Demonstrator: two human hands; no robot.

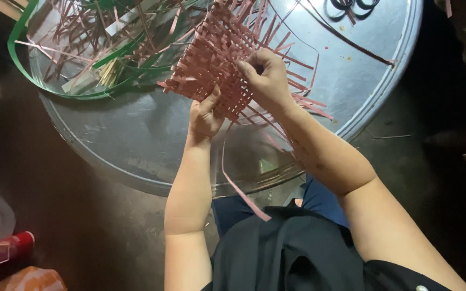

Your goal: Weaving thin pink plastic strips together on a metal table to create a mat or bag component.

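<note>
Pink flat strips, thin and papery, cross over and under one another into a woven mat (pixel 211 62) that you hold tilted above the round metal tray (pixel 136 145). Your left hand (pixel 205 116) grips the mat's near edge from below, thumb pressed up against the weave and fingers closed behind it. Your right hand (pixel 266 78) sits on the mat's right side, fingers curled shut and pinching one of the strips. Loose strip ends fan out ragged from the mat's edges, and one long pink strip (pixel 241 191) trails down toward your lap. Farther left on the dull, scuffed tray lies a tangle of pink and green strips (pixel 98 48), ringed by a glossy green band (pixel 22 62).
</note>
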